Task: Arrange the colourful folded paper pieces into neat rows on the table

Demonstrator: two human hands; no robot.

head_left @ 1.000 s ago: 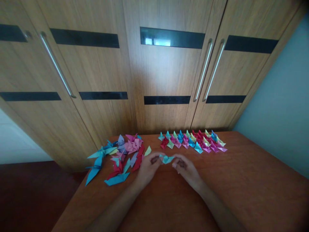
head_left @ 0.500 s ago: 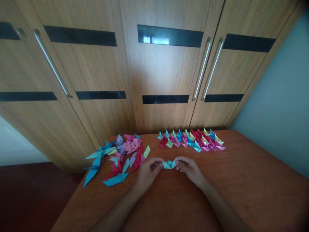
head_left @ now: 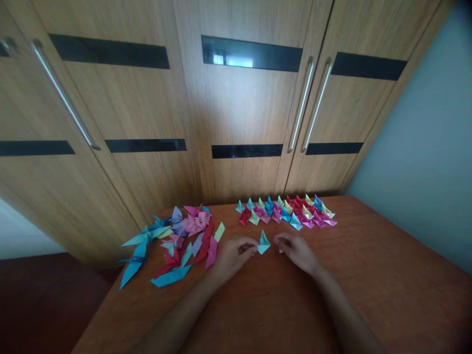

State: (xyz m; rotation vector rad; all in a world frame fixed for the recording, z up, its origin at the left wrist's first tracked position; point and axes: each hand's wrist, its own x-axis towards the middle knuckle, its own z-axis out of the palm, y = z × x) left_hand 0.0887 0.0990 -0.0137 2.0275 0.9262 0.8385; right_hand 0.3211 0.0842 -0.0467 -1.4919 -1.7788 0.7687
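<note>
A small light teal origami boat [head_left: 263, 244] stands with its peak pointing up, just above or on the table. My left hand [head_left: 236, 258] pinches its left edge between thumb and fingertips. To the right of the boat, my right hand [head_left: 297, 253] is apart from it, with loosely bent fingers and nothing visible in them. Behind the hands, several small paper boats [head_left: 295, 222] in blue, red, pink, yellow and green stand in close rows.
Left of my left hand lies a loose pile of folded paper cranes [head_left: 197, 222] and flat folded pieces [head_left: 170, 277]. The brown wooden table [head_left: 250, 314] meets a wooden wardrobe [head_left: 247, 108] with metal handles at the back. A pale wall [head_left: 416, 162] rises on the right.
My right hand has let go of the teal boat and moved slightly right. The boat has turned from a wide, flat pose to peak upward. The view has shifted a little.
</note>
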